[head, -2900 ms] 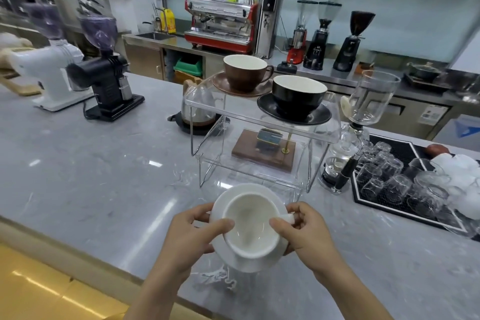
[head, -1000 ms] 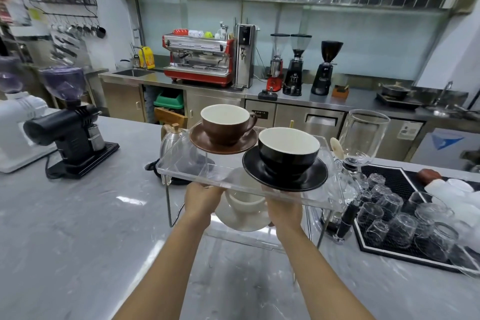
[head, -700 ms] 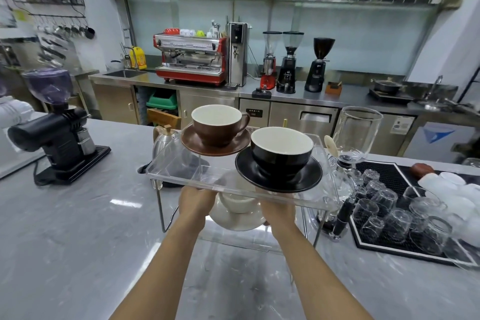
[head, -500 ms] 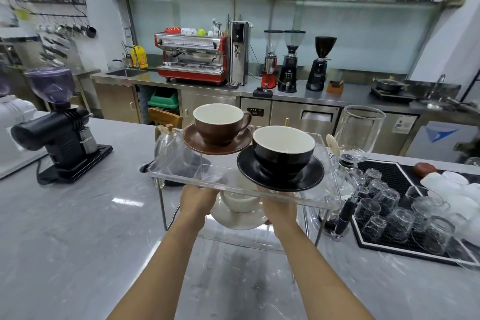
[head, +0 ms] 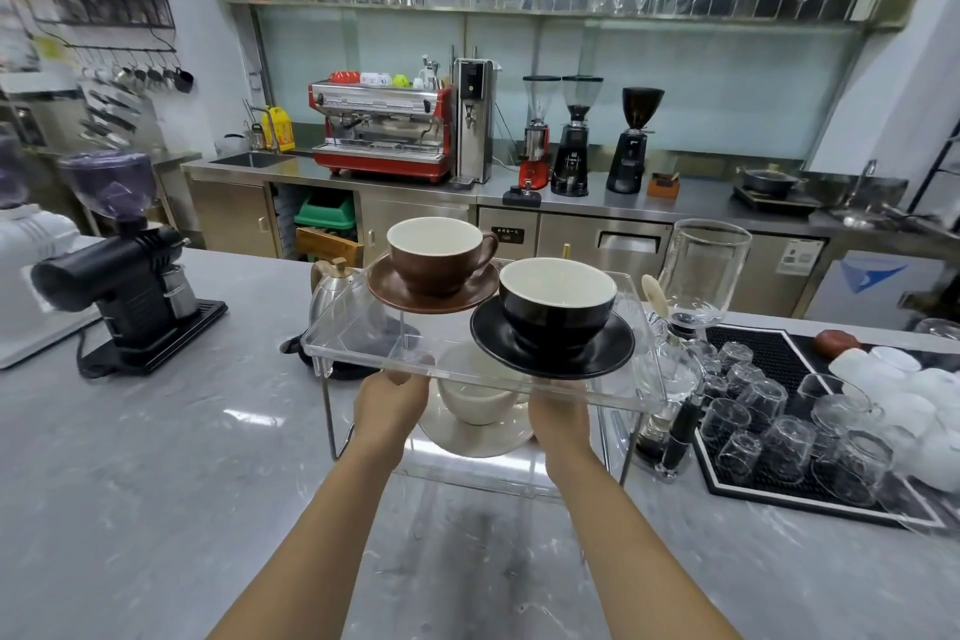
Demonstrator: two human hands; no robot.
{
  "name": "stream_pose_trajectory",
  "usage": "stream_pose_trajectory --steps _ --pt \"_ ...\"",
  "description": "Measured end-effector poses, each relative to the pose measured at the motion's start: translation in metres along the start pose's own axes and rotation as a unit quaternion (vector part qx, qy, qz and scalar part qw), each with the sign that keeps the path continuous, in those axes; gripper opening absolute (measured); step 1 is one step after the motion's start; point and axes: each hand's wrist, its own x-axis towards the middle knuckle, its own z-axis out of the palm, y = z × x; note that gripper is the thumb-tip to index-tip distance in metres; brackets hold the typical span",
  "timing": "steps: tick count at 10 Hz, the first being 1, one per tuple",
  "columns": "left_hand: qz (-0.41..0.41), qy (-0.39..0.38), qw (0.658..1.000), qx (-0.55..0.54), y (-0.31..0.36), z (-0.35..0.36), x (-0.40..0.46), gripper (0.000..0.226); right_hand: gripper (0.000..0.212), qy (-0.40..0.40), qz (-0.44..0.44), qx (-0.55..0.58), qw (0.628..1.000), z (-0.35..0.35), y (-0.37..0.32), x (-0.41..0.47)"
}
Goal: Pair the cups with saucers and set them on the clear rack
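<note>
The clear rack (head: 358,343) stands on the grey counter. On its top shelf sit a brown cup (head: 436,257) on a brown saucer (head: 384,291) and a black cup (head: 556,309) on a black saucer (head: 613,351). Under the top shelf is a white cup (head: 480,400) on a white saucer (head: 475,437). My left hand (head: 392,403) holds the saucer's left edge and my right hand (head: 558,413) holds its right edge. My fingertips are hidden behind the shelf and the cup.
A black grinder (head: 127,270) stands at the left and a steel kettle (head: 332,288) behind the rack. A glass siphon brewer (head: 696,286) is right of the rack, beside a black mat (head: 769,478) with several upturned glasses and white cups (head: 898,390).
Both hands carried the white cup on its saucer from the counter's near edge in under the rack's top shelf. Over the last second they have barely moved.
</note>
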Motion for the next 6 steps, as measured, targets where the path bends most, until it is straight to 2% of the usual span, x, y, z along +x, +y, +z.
stream_pose_trajectory --steps 1,2,3,4,5,6 --pt "0.055 0.033 0.996 0.065 0.000 -0.003 -0.017 0.036 0.009 0.010 -0.059 -0.012 0.998 -0.001 0.001 -0.011" --pt "0.106 0.070 0.987 0.094 -0.001 -0.005 -0.043 0.033 0.036 -0.011 -0.070 -0.038 0.997 -0.004 0.006 -0.026" --pt "0.140 0.085 0.981 0.102 -0.009 -0.008 -0.070 0.029 0.032 -0.030 -0.105 -0.093 0.990 -0.011 0.005 -0.047" --pt "0.173 0.098 0.973 0.113 -0.024 -0.013 -0.095 0.024 0.029 -0.056 -0.104 -0.100 0.988 -0.023 0.007 -0.075" --pt "0.170 0.086 0.978 0.079 -0.040 -0.019 -0.125 0.027 0.033 -0.112 -0.126 -0.116 0.979 -0.038 0.016 -0.107" --pt "0.155 0.062 0.983 0.073 -0.058 -0.020 -0.145 0.045 0.026 -0.146 -0.129 -0.114 0.974 -0.051 0.032 -0.128"
